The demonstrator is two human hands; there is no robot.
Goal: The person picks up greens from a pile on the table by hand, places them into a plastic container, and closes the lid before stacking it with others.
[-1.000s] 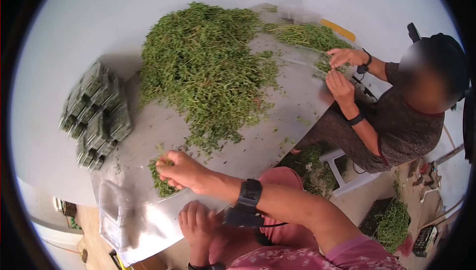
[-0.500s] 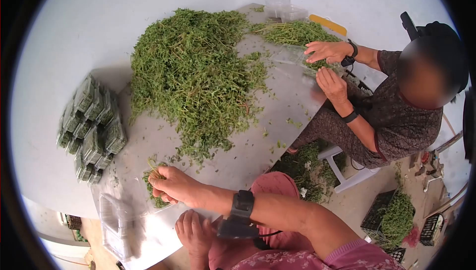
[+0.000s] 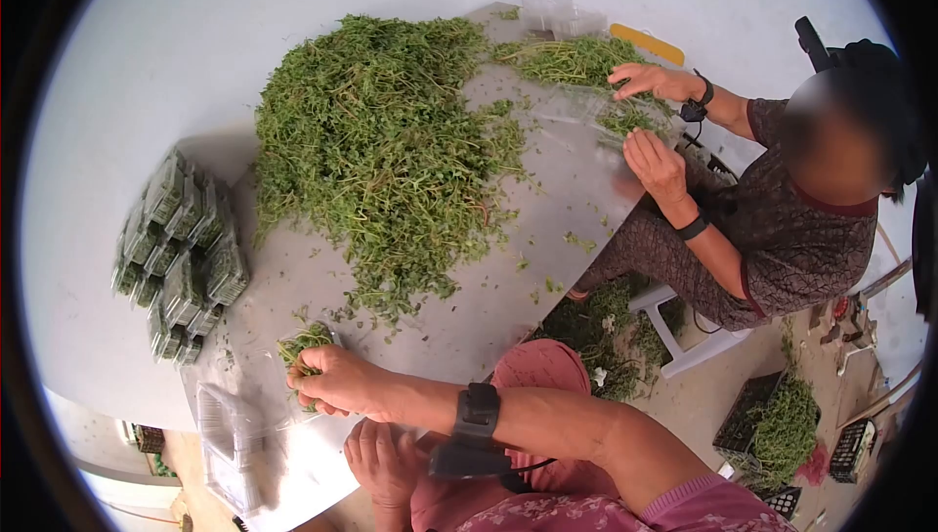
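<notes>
My right hand, with a dark band on its wrist, is closed on a small bunch of leafy green sprigs low over the near part of the table. Beneath the sprigs lies what seems to be a clear plastic tray, mostly hidden by my hand. My left hand rests at the table's near edge, its fingers loosely bent and apart, with nothing visible in them. Farther back, a big heap of the same greens covers much of the table. Left of my right hand stand empty clear plastic boxes.
Filled clear boxes are stacked at the left by the wall. Across the table's right side, a co-worker handles greens over a clear tray. A white stool and a black crate of greens stand on the floor.
My right hand has shifted slightly downward and turned, and more of the sprigs now show above it. My left hand has barely moved. The co-worker's upper hand has moved slightly right.
</notes>
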